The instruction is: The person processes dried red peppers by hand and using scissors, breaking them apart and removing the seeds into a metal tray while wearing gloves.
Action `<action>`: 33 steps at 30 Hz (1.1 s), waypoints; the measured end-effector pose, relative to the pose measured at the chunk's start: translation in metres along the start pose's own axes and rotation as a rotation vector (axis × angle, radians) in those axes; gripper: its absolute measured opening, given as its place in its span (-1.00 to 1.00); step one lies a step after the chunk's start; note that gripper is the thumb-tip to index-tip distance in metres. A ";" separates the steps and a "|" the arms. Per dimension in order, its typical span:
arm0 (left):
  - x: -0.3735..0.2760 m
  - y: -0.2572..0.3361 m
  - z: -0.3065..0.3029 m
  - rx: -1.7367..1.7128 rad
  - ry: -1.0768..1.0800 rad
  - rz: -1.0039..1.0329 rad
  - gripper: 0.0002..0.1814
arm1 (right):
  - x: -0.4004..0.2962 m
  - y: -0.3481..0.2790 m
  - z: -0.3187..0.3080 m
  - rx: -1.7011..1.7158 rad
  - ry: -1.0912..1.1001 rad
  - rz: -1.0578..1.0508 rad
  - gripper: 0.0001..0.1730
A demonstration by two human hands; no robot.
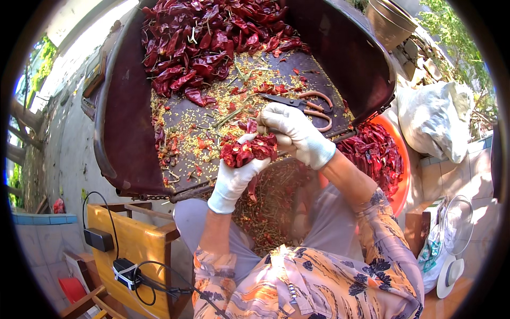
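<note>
My left hand (235,179), in a white glove, holds a bunch of dried red chili peppers (247,151) with cut or torn ends and pale seeds showing. My right hand (293,133), also gloved, pinches at the upper right of this bunch. Its fingertips partly hide what they grip, which looks like the end of a pepper. Just beyond the right hand, scissors (301,102) with pink-wrapped handles lie in a dark metal cart tray (187,119). Yellow seeds, stems and red scraps cover much of the tray floor around them.
A large heap of dried red peppers (207,36) fills the tray's far left. At right stands an orange basin (404,175) of red pepper pieces, near a white sack (434,115). Stems litter the ground (267,215) between my knees. A wooden stool (131,239) with cabled devices stands at left.
</note>
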State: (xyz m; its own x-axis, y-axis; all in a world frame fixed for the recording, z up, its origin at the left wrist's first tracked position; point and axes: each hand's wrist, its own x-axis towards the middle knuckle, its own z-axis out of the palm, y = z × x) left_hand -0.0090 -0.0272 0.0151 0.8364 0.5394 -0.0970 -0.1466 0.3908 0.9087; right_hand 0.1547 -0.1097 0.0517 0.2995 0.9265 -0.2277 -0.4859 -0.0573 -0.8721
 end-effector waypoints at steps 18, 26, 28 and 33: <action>0.012 -0.018 -0.011 0.479 -0.133 0.593 -0.53 | 0.001 0.001 -0.011 -0.004 -0.183 0.006 -0.79; 0.010 -0.001 -0.008 0.627 -0.283 0.691 -0.56 | -0.002 -0.008 -0.015 -0.101 -0.240 0.066 -0.79; 0.010 -0.002 -0.009 0.573 -0.285 0.562 -0.54 | -0.007 -0.019 -0.007 -0.173 -0.197 0.052 -0.79; -0.004 -0.005 0.005 0.076 -0.062 0.000 -0.56 | -0.014 -0.026 0.000 -0.644 -0.038 -0.291 -0.85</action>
State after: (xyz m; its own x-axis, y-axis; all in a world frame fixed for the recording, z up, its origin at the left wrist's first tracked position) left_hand -0.0088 -0.0351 0.0131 0.8678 0.4914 -0.0743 -0.1077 0.3319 0.9371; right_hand 0.1626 -0.1211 0.0774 0.3084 0.9494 0.0590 0.1959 -0.0027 -0.9806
